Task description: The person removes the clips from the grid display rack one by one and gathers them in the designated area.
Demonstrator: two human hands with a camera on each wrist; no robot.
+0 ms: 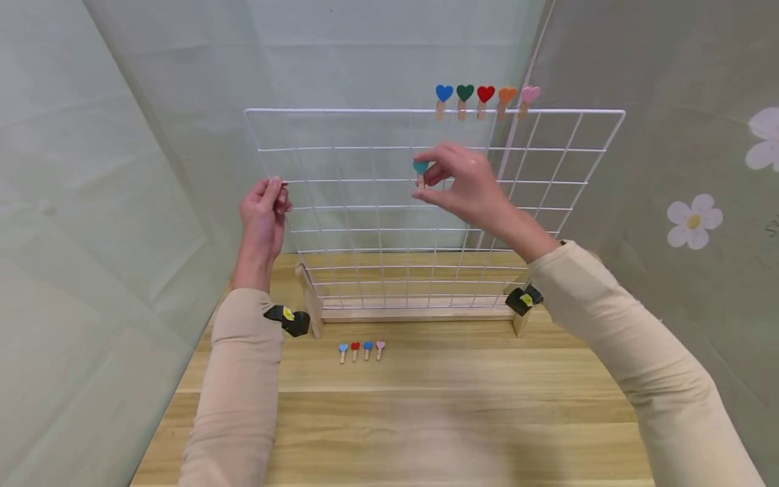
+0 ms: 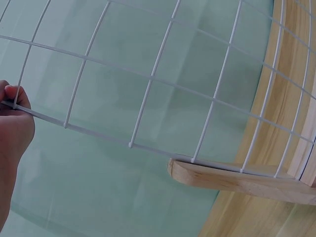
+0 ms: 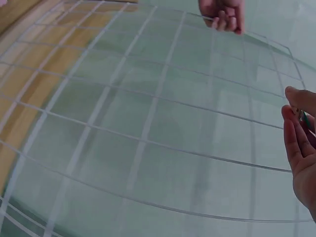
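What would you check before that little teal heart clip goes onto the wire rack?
1. Clip held firmly: ok, the right hand pinches the teal heart clip.
2. Rack steadied: ok, the left hand grips the wire rack at its left edge.
3. Clip's jaws opened: cannot tell, fingers hide them.
4. Clip against a wire: cannot tell from these angles.
5. Top row taken: five heart clips sit at its right end.
6. Spare clips: ok, four small clips lie on the table.
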